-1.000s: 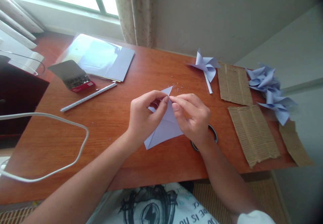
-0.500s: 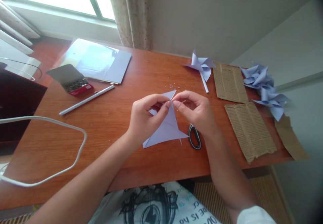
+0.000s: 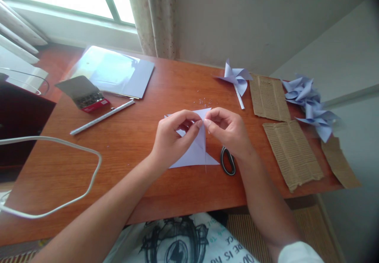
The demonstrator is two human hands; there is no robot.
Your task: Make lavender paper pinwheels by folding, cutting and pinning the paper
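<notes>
A pale paper sheet (image 3: 192, 154) with cut, pointed corners is held just over the middle of the wooden table. My left hand (image 3: 177, 134) pinches it near its upper part, thumb against forefinger. Close against that pinch, my right hand (image 3: 226, 128) also has thumb and forefinger pressed together at the paper's edge. Anything small between the fingertips is hidden. Just below my right hand lie scissors, of which a black handle loop (image 3: 227, 161) shows. Tiny scraps (image 3: 204, 102) are scattered beyond my fingertips.
A finished paper pinwheel (image 3: 235, 77) on a stick lies at the back. More pinwheels (image 3: 318, 113) sit at right by corrugated cardboard pieces (image 3: 294, 152). At left are an open red box (image 3: 94, 104), a rolled paper stick (image 3: 102, 117), a folder (image 3: 142, 77) and a white cable (image 3: 99, 164).
The paper has turned slightly between my hands, its lower edge now more level and its top corner shifted right. My hands stay pinched close together.
</notes>
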